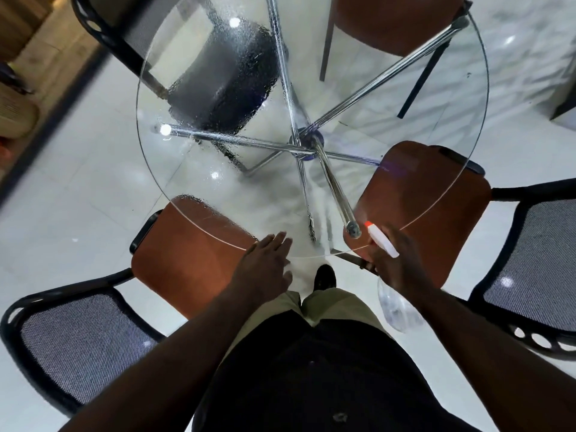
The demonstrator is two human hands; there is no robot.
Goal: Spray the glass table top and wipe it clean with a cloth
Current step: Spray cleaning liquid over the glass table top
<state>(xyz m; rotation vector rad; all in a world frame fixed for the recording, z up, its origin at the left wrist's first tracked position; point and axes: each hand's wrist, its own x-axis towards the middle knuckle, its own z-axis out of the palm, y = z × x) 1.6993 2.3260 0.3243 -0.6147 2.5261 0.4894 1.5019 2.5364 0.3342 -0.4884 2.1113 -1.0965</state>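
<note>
**Glass top beaded on the left, sprayer aimed from the near rim**

Head view: The round glass table top (218, 182) filled the scene. Droplets (224, 79) lay thickly over its far-left part and more thinly along the near-left edge. The right half looked drier, though glare made that hard to confirm.

The right hand (397, 266) was at the near-right rim, fingers curled round the neck of a spray bottle (385, 246). The bottle's long axis ran from the clear body, near and below the wrist, up to the orange nozzle tip, which pointed far and slightly left across the glass. From that grip the unsprayed area appeared to lie ahead and to the right, so the next burst probably called for swinging the nozzle rightward.

The left hand (265, 263) lay at the near edge with fingers straight and together, holding nothing. Whether it pressed on the glass could not be told.

No cloth was in view, so wiping looked not yet begun. Chrome legs (386, 73) crossed beneath the glass, and an orange chair seat (187, 260) sat tucked under the near-left rim.
</note>
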